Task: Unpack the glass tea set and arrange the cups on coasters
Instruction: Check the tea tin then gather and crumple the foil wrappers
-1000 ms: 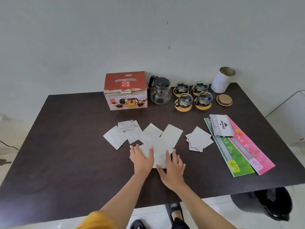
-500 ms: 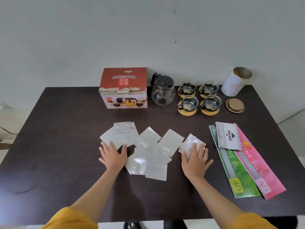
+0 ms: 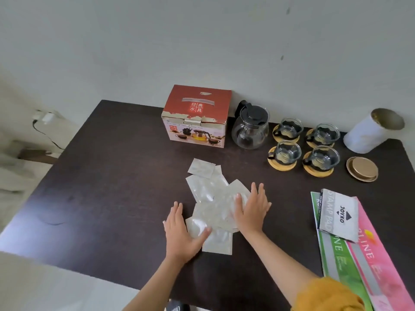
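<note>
Four cups [image 3: 288, 153] sit on coasters [image 3: 317, 171] at 1 o'clock, beside teapot [image 3: 250, 129]. Left hand [image 3: 182, 232] and right hand [image 3: 252, 208] flat, grip wide, pressing wrappers [image 3: 210, 198] mid-worktop [image 3: 101, 187]. Best to sweep inward evenly, keeping pile clear of glass.

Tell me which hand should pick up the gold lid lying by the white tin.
Right. The right hand lies flat on the plastic sleeves, on the side nearer the gold lid. The left hand would probably have to cross over it.
</note>
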{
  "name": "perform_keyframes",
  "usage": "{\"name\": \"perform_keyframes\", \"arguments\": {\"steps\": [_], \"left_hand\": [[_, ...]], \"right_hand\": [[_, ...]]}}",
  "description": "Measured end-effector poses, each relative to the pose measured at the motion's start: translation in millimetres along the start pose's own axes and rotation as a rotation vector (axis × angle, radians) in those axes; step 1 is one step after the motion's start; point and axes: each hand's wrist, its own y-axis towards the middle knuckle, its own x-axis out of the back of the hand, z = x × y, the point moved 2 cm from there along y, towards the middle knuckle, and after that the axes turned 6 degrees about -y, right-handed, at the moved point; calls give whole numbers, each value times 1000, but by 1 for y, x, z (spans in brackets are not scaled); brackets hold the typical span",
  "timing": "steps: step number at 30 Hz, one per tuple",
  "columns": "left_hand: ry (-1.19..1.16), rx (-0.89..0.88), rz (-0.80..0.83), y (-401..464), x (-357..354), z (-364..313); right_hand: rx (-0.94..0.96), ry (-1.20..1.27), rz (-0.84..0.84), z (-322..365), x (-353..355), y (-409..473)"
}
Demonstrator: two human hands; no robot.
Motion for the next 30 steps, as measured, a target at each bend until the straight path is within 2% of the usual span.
{"name": "perform_keyframes", "arguments": {"steps": [3, 6, 8, 11, 13, 16, 19, 22, 27, 30], "left_hand": [[348, -125, 166, -16, -7, 9], [501, -133, 189, -17, -12, 13], [485, -114, 173, -15, -12, 11], [437, -101, 133, -15, -12, 11], [429, -97, 112, -15, -12, 11], [438, -83, 105, -14, -12, 11], [447, -75, 100, -14, -11, 12], [436, -69, 103, -14, -10, 14], [417, -71, 104, -12, -10, 13], [418, -71, 115, -14, -11, 14]], "right_hand": [[81, 43, 59, 6, -7, 0], [197, 202, 128, 19, -12, -22], [264, 267, 116, 24, -9, -28], [364, 214, 14, 38, -5, -7], [458, 142, 32, 58, -7, 23], [581, -103, 212, 97, -15, 68], [609, -340, 438, 115, -27, 94], [613, -424, 575, 104, -35, 92], [658, -262, 605, 62, -29, 39], [633, 5, 600, 44, -13, 15]]}}
